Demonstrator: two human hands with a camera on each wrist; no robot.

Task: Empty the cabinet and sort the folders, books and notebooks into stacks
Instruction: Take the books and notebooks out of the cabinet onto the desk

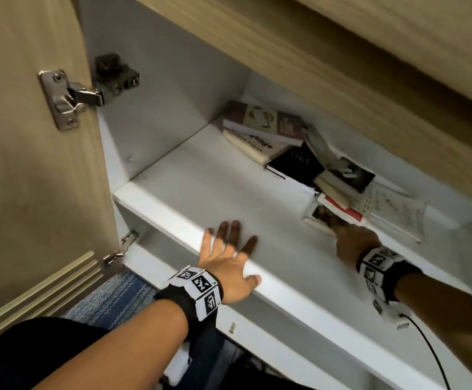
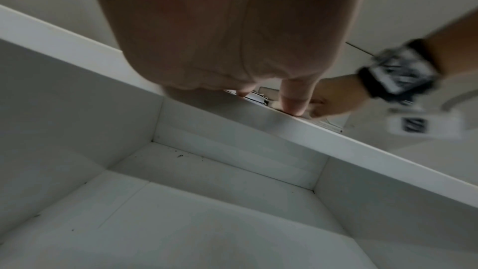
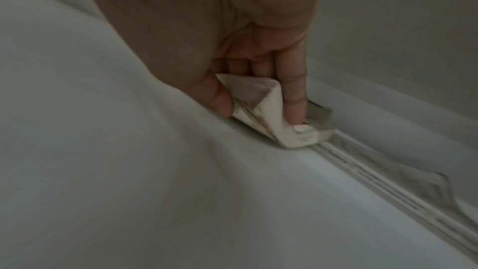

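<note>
Right at the fingers of the right hand [image 1: 354, 239] lies the nearest item of the pile, a small thin booklet [image 1: 320, 218] whose pale cover [image 3: 258, 109] is bent up between thumb and fingers [image 3: 291, 97]; the right wrist view shows the thumb under the lifted corner and the fingers curled over it, so this hand is pinching it. Its long edge seems to run across the shelf [image 1: 229, 192], roughly crosswise to the reaching forearm, with a red-and-white book [image 1: 344, 211] just beyond the fingertips and the remaining books [image 1: 268, 130] trailing away to the back left corner. Well apart from all of them, the left hand [image 1: 230, 260] lies spread and flat on the shelf's front edge, holding nothing, seemingly a brace. So the right hand is the nearer one, and I'd judge a straight pull back toward the body is what frees the booklet.
</note>
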